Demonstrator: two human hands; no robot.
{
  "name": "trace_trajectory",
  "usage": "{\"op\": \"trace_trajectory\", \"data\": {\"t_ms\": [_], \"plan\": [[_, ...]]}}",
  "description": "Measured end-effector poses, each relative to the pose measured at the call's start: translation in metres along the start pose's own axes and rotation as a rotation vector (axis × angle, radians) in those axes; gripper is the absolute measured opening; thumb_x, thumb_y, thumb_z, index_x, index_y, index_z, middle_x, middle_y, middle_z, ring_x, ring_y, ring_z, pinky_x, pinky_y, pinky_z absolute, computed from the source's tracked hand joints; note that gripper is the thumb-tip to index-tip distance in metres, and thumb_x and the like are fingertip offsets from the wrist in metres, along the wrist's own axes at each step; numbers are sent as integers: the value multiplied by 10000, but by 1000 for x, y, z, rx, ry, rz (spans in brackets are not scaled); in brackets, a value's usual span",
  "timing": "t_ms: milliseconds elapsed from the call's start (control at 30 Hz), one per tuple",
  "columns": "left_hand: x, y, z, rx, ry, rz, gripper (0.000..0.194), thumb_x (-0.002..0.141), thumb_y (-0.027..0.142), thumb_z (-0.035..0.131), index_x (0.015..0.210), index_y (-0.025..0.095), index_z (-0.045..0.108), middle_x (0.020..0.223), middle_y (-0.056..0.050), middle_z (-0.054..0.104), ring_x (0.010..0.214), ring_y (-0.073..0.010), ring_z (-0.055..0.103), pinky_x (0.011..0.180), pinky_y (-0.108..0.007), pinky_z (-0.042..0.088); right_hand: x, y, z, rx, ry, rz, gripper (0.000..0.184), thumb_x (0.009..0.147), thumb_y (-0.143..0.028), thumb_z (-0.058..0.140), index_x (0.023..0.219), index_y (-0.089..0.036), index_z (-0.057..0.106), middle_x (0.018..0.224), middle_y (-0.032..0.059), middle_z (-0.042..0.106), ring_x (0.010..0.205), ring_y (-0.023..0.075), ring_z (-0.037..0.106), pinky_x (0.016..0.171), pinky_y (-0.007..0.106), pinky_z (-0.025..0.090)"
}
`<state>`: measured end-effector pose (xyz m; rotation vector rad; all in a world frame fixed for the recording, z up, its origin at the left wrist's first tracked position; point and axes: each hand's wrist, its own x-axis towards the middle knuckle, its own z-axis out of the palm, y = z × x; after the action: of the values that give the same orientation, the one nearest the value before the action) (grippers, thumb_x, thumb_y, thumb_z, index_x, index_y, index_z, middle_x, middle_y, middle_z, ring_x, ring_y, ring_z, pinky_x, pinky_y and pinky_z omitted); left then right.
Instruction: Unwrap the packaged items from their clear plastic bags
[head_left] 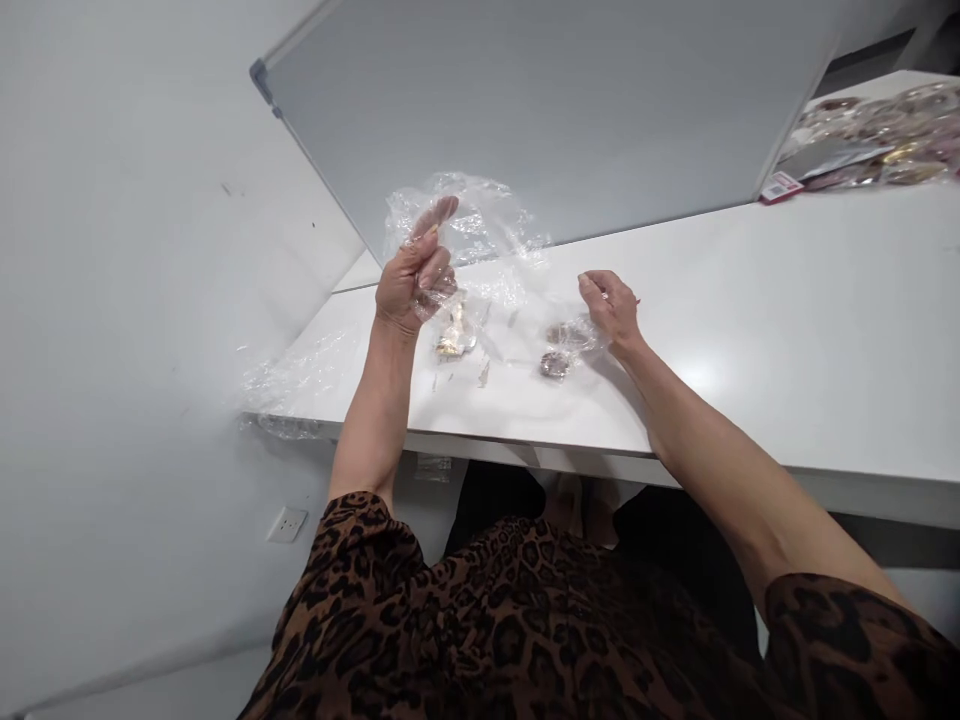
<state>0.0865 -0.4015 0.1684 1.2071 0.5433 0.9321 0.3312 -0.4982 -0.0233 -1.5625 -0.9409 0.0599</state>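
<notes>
My left hand [415,275] is raised above the white table [750,330], fingers pinched on a crumpled clear plastic bag [480,225] that billows up behind it. A small gold-coloured trinket in clear wrap [454,335] hangs or lies just below that hand. My right hand [611,305] rests low on the table with its fingers curled on a small clear packet [574,335] holding brownish pieces. A second dark little piece [555,365] lies beside it. Tiny clear scraps lie between the two hands.
A whiteboard [540,110] leans on the wall behind the table. More clear plastic [300,385] hangs over the table's left corner. A pile of packaged trinkets [877,135] sits at the far right. A wall socket [287,523] is low on the left.
</notes>
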Motion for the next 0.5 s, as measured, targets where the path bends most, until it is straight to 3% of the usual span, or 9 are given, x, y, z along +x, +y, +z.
{"op": "trace_trajectory", "data": {"t_ms": [100,233,400,500], "plan": [[17,9,-52,68,163,102,357,1104,401,492,1410,273,624,901,-11,646,699,-101,676,652,-219,537,-3,-6,-4,10,-9,23,387,951,-570,479,1008,-227,648,1094,122,727,1041,272,655,995,452,510],[32,35,-142,80,399,235,337,1050,467,603,1305,257,673,922,-25,659,801,-132,709,680,-211,516,-8,-13,-6,-29,-35,48,376,911,-546,468,984,-213,627,1098,178,734,1013,266,653,982,447,494],[19,54,-252,-29,746,339,198,1070,333,565,1212,230,655,833,-10,636,605,-70,540,535,-166,370,-12,-6,-4,-92,-18,56,457,834,-680,511,914,-251,646,1065,197,742,1003,303,668,944,499,501],[-1,47,-301,-93,925,261,200,1083,278,499,1227,213,621,803,17,592,549,-50,456,550,-153,376,-12,4,-5,-127,-12,55,431,803,-715,580,852,-295,663,1036,183,755,1015,332,695,948,532,493]]}}
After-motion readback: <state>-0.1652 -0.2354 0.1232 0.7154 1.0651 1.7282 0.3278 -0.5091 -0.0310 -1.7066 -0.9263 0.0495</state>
